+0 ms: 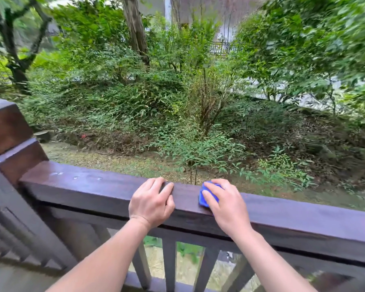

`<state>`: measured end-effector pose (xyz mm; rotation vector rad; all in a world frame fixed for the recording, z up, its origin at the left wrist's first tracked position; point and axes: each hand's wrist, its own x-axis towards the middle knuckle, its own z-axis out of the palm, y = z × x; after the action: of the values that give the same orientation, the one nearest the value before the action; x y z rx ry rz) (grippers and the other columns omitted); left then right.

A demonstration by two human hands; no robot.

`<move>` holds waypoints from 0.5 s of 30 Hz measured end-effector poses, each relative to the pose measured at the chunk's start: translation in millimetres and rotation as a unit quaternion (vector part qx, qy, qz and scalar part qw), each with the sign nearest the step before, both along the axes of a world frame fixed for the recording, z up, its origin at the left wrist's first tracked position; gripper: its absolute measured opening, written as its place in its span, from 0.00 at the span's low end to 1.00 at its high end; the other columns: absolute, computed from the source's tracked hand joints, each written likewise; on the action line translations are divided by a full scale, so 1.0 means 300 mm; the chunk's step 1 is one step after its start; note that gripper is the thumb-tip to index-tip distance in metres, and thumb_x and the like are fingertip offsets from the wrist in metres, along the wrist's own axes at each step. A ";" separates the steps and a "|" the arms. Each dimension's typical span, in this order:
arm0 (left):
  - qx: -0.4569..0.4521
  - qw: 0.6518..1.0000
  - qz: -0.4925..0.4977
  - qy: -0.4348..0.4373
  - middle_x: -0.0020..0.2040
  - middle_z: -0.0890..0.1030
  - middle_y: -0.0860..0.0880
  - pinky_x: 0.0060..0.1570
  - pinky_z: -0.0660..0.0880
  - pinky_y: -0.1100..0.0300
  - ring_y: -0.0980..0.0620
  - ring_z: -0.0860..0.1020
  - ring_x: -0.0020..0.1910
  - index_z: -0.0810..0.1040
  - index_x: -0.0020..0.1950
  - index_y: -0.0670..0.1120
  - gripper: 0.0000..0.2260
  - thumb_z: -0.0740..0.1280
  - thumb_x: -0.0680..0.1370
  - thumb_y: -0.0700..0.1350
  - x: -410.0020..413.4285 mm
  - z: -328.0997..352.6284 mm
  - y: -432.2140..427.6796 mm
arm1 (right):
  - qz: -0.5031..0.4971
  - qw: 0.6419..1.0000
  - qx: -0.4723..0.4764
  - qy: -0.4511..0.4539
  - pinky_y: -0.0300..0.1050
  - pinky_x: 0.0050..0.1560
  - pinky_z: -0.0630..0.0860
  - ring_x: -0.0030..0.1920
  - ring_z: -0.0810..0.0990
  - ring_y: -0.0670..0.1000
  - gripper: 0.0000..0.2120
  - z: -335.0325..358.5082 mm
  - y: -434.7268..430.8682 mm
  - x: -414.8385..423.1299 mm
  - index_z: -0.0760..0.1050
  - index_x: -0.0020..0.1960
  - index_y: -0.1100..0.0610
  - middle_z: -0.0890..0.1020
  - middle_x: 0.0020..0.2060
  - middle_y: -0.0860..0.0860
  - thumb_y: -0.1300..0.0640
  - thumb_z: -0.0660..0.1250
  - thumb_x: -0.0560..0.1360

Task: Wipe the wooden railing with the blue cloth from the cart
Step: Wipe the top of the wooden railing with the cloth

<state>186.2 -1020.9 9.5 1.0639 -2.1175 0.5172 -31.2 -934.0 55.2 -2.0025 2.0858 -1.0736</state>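
A dark brown wooden railing (89, 186) runs across the lower half of the view, from a thick post on the left down to the right edge. My right hand (226, 205) presses a small blue cloth (203, 200) flat on the rail's top; most of the cloth is hidden under my fingers. My left hand (151, 202) rests on the rail top a little to the left, fingers curled over the far edge, holding nothing. The two hands are apart by about a hand's width. The cart is out of view.
A square wooden post (6, 131) stands at the rail's left end. Vertical balusters (169, 264) hang under the rail. A few pale spots (76, 177) mark the rail top near the post. Beyond lie bushes, trees and a leaf-strewn slope.
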 end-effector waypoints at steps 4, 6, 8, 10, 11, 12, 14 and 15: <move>0.003 1.000 0.000 0.004 0.50 0.81 0.47 0.44 0.73 0.53 0.44 0.78 0.45 0.82 0.55 0.48 0.13 0.62 0.75 0.49 -0.002 0.003 -0.001 | 0.090 0.992 -0.011 0.086 0.46 0.56 0.74 0.55 0.76 0.53 0.14 -0.026 0.040 -0.045 0.78 0.59 0.47 0.78 0.58 0.49 0.47 0.64 0.75; 0.021 1.000 -0.003 0.007 0.49 0.82 0.47 0.42 0.77 0.52 0.44 0.79 0.45 0.82 0.55 0.48 0.14 0.62 0.75 0.49 -0.005 0.013 0.007 | 0.031 0.997 -0.011 0.071 0.48 0.53 0.75 0.52 0.77 0.56 0.11 -0.021 0.017 -0.090 0.80 0.57 0.50 0.79 0.55 0.51 0.52 0.67 0.75; 0.025 1.000 -0.001 0.005 0.49 0.82 0.46 0.41 0.78 0.52 0.44 0.79 0.45 0.83 0.55 0.47 0.14 0.62 0.75 0.48 -0.009 0.023 0.014 | -0.057 0.998 -0.001 0.032 0.49 0.54 0.73 0.51 0.76 0.60 0.10 -0.003 -0.033 -0.091 0.81 0.54 0.55 0.79 0.53 0.54 0.55 0.68 0.75; 0.028 1.000 -0.001 0.001 0.49 0.82 0.46 0.41 0.78 0.52 0.43 0.79 0.44 0.83 0.54 0.47 0.14 0.62 0.75 0.48 -0.012 0.031 0.021 | -0.068 0.997 0.006 0.036 0.49 0.55 0.72 0.52 0.75 0.60 0.10 0.017 -0.059 -0.022 0.81 0.54 0.55 0.79 0.54 0.54 0.54 0.66 0.75; 0.032 0.999 -0.001 -0.001 0.49 0.82 0.46 0.41 0.78 0.51 0.43 0.79 0.44 0.83 0.54 0.46 0.14 0.62 0.75 0.48 -0.011 0.033 0.024 | -0.031 0.998 0.004 0.053 0.49 0.55 0.73 0.52 0.75 0.59 0.11 0.014 -0.053 0.019 0.80 0.55 0.54 0.79 0.54 0.53 0.53 0.66 0.75; 0.033 0.999 0.000 -0.002 0.49 0.82 0.46 0.41 0.78 0.51 0.43 0.79 0.44 0.83 0.54 0.46 0.15 0.62 0.75 0.49 -0.010 0.034 0.025 | 0.025 0.997 0.001 0.071 0.48 0.55 0.74 0.53 0.75 0.57 0.12 0.004 -0.030 0.051 0.79 0.56 0.52 0.78 0.55 0.52 0.51 0.65 0.75; 0.032 0.999 0.003 -0.004 0.49 0.82 0.46 0.42 0.78 0.51 0.43 0.80 0.45 0.83 0.54 0.46 0.15 0.62 0.75 0.49 -0.008 0.034 0.022 | 0.124 0.986 -0.012 0.113 0.45 0.55 0.75 0.54 0.75 0.54 0.15 -0.011 0.026 0.038 0.78 0.58 0.48 0.78 0.56 0.49 0.47 0.63 0.75; 0.034 0.999 0.003 -0.004 0.49 0.82 0.46 0.42 0.78 0.51 0.43 0.80 0.45 0.83 0.54 0.46 0.15 0.62 0.75 0.49 -0.008 0.034 0.021 | 0.135 0.983 -0.010 0.125 0.45 0.54 0.75 0.55 0.76 0.53 0.15 -0.012 0.036 0.001 0.78 0.59 0.48 0.78 0.56 0.49 0.46 0.62 0.75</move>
<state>183.7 -1014.5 19.8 1.1088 -2.1537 0.4562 -30.9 -923.1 51.7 -2.4543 1.8310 -0.8375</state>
